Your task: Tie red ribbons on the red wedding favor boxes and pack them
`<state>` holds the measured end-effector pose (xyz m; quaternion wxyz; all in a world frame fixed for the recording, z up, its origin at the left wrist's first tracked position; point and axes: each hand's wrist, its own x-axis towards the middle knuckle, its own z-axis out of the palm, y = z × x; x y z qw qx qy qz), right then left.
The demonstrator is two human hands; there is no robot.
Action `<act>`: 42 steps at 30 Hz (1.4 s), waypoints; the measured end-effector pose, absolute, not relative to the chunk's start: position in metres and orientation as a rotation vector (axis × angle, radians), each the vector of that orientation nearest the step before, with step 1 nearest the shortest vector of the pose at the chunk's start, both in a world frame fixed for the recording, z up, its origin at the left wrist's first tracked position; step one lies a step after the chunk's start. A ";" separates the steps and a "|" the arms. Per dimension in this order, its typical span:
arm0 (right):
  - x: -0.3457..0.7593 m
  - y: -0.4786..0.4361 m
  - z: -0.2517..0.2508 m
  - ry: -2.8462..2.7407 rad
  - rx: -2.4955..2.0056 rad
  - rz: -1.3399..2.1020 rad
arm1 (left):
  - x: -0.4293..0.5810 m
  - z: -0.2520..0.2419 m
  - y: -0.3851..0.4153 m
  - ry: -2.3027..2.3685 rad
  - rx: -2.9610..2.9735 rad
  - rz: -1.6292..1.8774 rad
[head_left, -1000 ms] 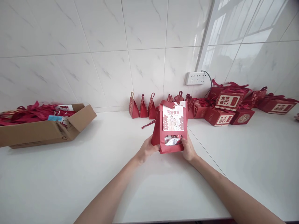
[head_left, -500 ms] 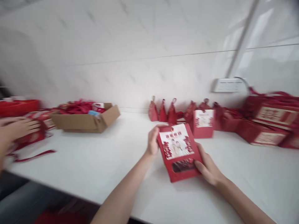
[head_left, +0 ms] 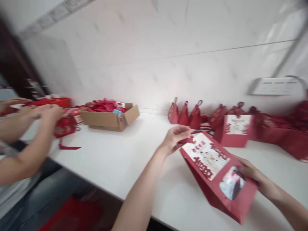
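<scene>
A red paper gift bag is tilted over the white table, its top toward the left. On its front are a white card with a printed couple and red characters, and a clear window. My left hand pinches the red ribbon at the bag's top, beside a small gold eyelet. Closed around the lower right side of the same bag is my right hand, its thumb on the front near the window.
Several small red bags and a larger red bag with a card line the wall. An open cardboard box holds red ribbons. At the left, a co-worker's hands are at another red bag. A power strip is on the wall.
The bag has moved right and nearer, tilting further. My left hand has shifted from its upper side to the ribbon at the top; my right hand keeps its hold. The view has swung left.
</scene>
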<state>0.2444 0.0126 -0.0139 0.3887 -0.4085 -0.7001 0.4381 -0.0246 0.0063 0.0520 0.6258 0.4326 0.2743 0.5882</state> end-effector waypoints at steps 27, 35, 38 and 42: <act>0.219 0.001 0.023 -1.840 -0.827 1.287 | -0.016 0.043 0.018 0.838 0.790 1.479; 0.200 0.057 0.037 -1.359 -1.213 0.525 | 0.003 -0.002 0.031 1.093 0.972 1.556; 0.173 0.086 0.054 -1.260 -1.223 0.310 | 0.014 -0.006 0.025 1.111 1.162 1.479; 0.134 0.127 0.063 -1.220 -1.219 0.141 | 0.015 -0.010 0.018 1.188 1.520 1.315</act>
